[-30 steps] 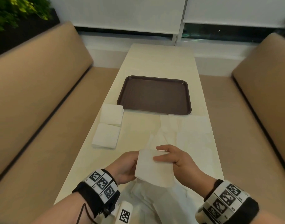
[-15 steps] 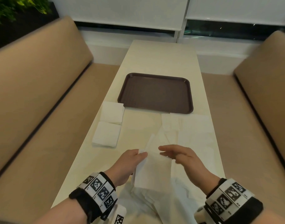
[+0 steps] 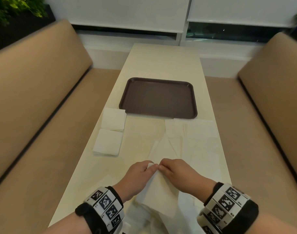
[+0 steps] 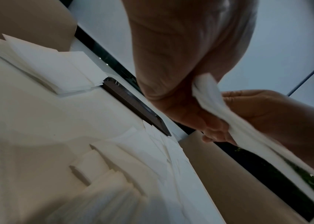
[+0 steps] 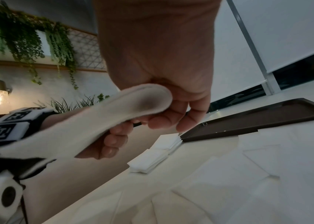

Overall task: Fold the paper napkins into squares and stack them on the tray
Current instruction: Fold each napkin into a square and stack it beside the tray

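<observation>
A white paper napkin hangs above the near table edge, bent over in a fold. My left hand pinches its top corner from the left, and my right hand pinches it from the right, fingertips almost meeting. The left wrist view shows the napkin squeezed between both hands. In the right wrist view the napkin curls in a loop under my curled fingers. The brown tray lies bare at mid-table. Two folded square napkins sit left of the tray's near corner.
Several unfolded napkins lie spread over the right and near part of the cream table. Tan bench seats run along both sides. A window with blinds stands at the far end.
My hands came together at the napkin's top edge. The napkin went from a flat sheet held open to a narrower folded shape pinched by both hands.
</observation>
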### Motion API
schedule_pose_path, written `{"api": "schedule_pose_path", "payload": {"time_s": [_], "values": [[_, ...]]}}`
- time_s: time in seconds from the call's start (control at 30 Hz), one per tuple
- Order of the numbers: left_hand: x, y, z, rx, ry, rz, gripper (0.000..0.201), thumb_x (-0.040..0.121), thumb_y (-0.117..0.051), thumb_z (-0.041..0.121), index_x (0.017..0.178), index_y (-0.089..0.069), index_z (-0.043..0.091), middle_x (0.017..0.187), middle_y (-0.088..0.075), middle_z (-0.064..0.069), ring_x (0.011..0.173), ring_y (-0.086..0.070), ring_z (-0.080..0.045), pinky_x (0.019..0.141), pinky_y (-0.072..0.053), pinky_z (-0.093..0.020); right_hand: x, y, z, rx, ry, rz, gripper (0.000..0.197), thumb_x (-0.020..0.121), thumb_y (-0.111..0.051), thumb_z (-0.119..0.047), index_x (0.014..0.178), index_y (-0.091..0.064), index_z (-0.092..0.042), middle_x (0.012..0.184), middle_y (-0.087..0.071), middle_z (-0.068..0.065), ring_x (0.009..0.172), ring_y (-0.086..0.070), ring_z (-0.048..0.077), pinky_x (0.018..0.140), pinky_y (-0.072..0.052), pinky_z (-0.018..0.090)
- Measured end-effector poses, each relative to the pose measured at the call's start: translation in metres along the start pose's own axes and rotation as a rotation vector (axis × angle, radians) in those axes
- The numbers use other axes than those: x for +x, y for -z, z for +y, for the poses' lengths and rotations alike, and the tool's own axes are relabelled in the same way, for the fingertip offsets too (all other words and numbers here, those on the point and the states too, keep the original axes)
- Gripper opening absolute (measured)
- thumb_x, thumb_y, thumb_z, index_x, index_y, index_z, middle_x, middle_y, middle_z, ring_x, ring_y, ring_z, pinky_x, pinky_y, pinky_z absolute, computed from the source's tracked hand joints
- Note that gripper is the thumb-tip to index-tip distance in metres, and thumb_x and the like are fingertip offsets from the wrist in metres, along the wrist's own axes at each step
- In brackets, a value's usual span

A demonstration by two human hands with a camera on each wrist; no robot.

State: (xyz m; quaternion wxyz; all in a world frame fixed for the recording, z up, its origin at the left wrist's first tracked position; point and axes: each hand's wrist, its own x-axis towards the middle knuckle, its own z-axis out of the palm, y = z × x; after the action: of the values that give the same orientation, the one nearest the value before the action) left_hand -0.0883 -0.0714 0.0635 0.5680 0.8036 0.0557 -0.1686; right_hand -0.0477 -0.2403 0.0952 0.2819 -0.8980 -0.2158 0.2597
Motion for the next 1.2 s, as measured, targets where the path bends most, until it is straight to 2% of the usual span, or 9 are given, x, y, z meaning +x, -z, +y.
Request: {"api": "schedule_pose_path", "payload": {"time_s": [0.27, 0.5, 0.63, 0.7, 0.83, 0.97, 1.07, 1.13, 1.2], "values": [[-0.002, -0.001, -0.003, 0.083, -0.078, 0.176, 0.027, 0.096, -0.051, 0.034, 0.075, -0.062, 0.02, 0.066, -0.058, 0.006, 0.062, -0.051, -0.004, 0.059, -0.039, -0.019, 0.003, 0.001, -0.003, 0.107, 0.007, 0.022, 0.02, 0.096, -0.049, -0.033, 0.084, -0.058, -0.02, 0.078, -0.058, -0.009, 0.073, -0.052, 0.009, 0.065, -0.04, 0.023], [0.002, 0.011, -0.008, 0.087, -0.116, 0.325, 0.033, 0.093, -0.057, 0.03, 0.073, -0.056, 0.003, 0.062, -0.049, 0.001, 0.057, -0.043, -0.007, 0.055, -0.033, -0.019, 0.008, 0.014, 0.002, 0.137, -0.046, 0.017, 0.024, 0.095, -0.054, -0.027, 0.07, -0.056, -0.028, 0.066, -0.057, -0.01, 0.061, -0.051, 0.001, 0.058, -0.041, 0.014], [0.014, 0.018, 0.005, 0.037, -0.086, 0.42, 0.031, 0.095, -0.054, 0.03, 0.069, -0.054, 0.013, 0.061, -0.051, 0.002, 0.054, -0.044, -0.003, 0.052, -0.035, -0.016, 0.016, 0.016, 0.006, 0.319, -0.168, 0.367, 0.029, 0.095, -0.053, -0.029, 0.072, -0.058, -0.012, 0.063, -0.058, -0.005, 0.058, -0.051, 0.007, 0.059, -0.04, 0.019], [0.025, 0.026, 0.014, -0.015, -0.069, 0.468, 0.032, 0.096, -0.052, 0.033, 0.074, -0.056, 0.01, 0.067, -0.057, 0.0, 0.06, -0.049, -0.007, 0.053, -0.036, -0.016, 0.022, 0.015, 0.006, 0.477, -0.206, 0.42, 0.027, 0.093, -0.056, -0.032, 0.08, -0.062, -0.009, 0.071, -0.064, -0.002, 0.064, -0.057, 0.008, 0.065, -0.043, 0.023], [0.044, 0.034, 0.024, -0.066, -0.049, 0.468, 0.037, 0.092, -0.054, 0.042, 0.082, -0.061, 0.008, 0.075, -0.063, -0.004, 0.072, -0.057, -0.018, 0.065, -0.044, -0.03, 0.035, 0.007, 0.001, 0.727, -0.198, 0.207, 0.016, 0.089, -0.065, -0.021, 0.088, -0.066, -0.006, 0.087, -0.07, 0.008, 0.077, -0.064, 0.019, 0.071, -0.05, 0.035], [0.042, 0.04, 0.013, -0.238, -0.026, 0.387, 0.035, 0.079, -0.064, 0.047, 0.069, -0.057, 0.015, 0.068, -0.054, -0.019, 0.062, -0.052, -0.023, 0.061, -0.046, -0.043, 0.048, 0.013, -0.002, 0.731, -0.224, 0.337, 0.017, 0.09, -0.063, -0.016, 0.076, -0.063, -0.005, 0.071, -0.064, 0.006, 0.064, -0.058, 0.017, 0.063, -0.047, 0.031], [0.039, 0.049, -0.001, -0.173, 0.006, 0.42, 0.038, 0.089, -0.065, 0.024, 0.058, -0.043, 0.018, 0.051, -0.035, 0.004, 0.05, -0.031, -0.013, 0.052, -0.028, -0.028, 0.051, 0.013, -0.002, 0.629, -0.201, 0.325, 0.028, 0.091, -0.061, -0.016, 0.065, -0.056, -0.006, 0.058, -0.057, 0.0, 0.054, -0.05, 0.009, 0.058, -0.039, 0.021], [0.038, 0.057, -0.007, -0.161, 0.015, 0.452, 0.037, 0.088, -0.066, 0.021, 0.059, -0.045, 0.016, 0.049, -0.034, 0.01, 0.049, -0.029, -0.01, 0.05, -0.025, -0.024, 0.054, 0.006, -0.007, 0.603, -0.213, 0.303, 0.033, 0.091, -0.06, -0.013, 0.059, -0.051, -0.011, 0.048, -0.053, -0.007, 0.045, -0.046, 0.001, 0.051, -0.035, 0.014], [0.042, 0.072, -0.015, -0.146, 0.037, 0.503, 0.033, 0.088, -0.066, 0.021, 0.06, -0.05, 0.015, 0.049, -0.037, 0.01, 0.05, -0.031, -0.01, 0.048, -0.027, -0.019, 0.063, -0.001, -0.011, 0.63, -0.221, 0.287, 0.025, 0.091, -0.06, -0.013, 0.065, -0.058, -0.011, 0.051, -0.059, -0.005, 0.05, -0.052, 0.004, 0.058, -0.042, 0.017]]}}
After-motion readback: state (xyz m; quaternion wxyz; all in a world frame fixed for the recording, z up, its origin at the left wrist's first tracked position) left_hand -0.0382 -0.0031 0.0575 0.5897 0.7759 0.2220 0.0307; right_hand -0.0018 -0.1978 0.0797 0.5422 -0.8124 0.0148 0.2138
